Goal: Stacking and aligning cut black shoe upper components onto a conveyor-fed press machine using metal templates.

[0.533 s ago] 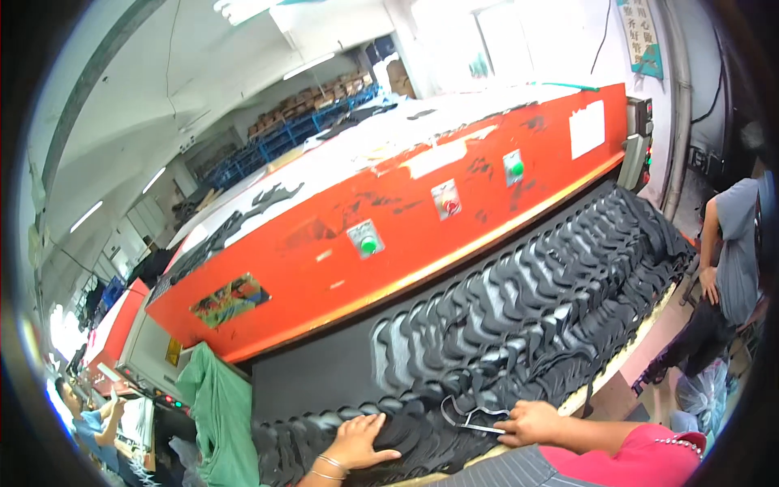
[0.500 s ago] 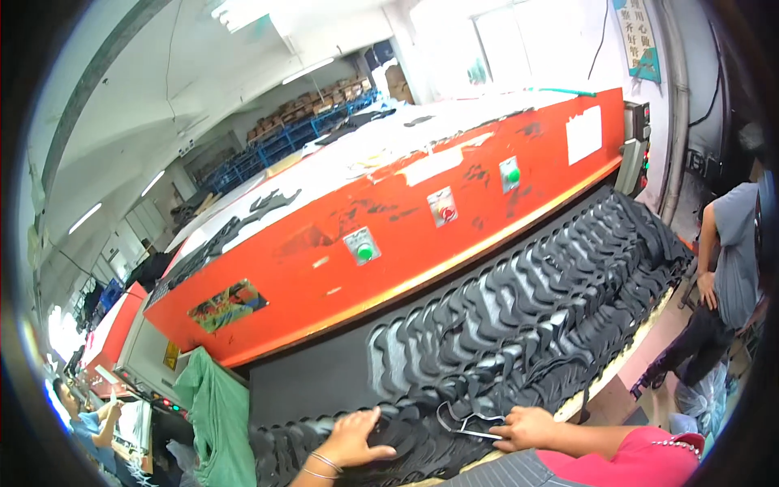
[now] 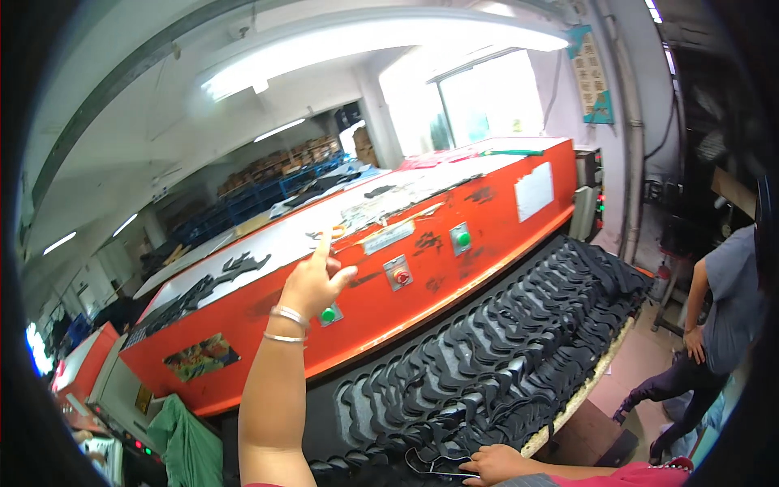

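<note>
My left hand [image 3: 312,280] is raised over the front of the orange press machine [image 3: 276,333], with two bracelets on the wrist. Its index finger is stretched out and its thumb stands apart, with nothing held. By the fingertip, on the machine's top edge, is a small orange looped thing [image 3: 337,232], too blurred to name. Low down, my right hand [image 3: 495,465] has its fingers at the edge of a thin metal outline, like a cutting die [image 3: 418,464]. Under it spreads black sheet material cut into rows of wavy strips [image 3: 479,349].
Green and red buttons [image 3: 400,274] sit on the machine's front. Dark scraps [image 3: 243,264] lie on its white top. A green cloth [image 3: 185,442] hangs at lower left. Another person [image 3: 718,312] stands at the right, hand on thigh. The worktable's pale edge [image 3: 580,385] runs along the right.
My left hand has risen from the black strips to the machine's top edge. My right hand stays by the die. The view has tilted up, so the strips and machine appear shifted.
</note>
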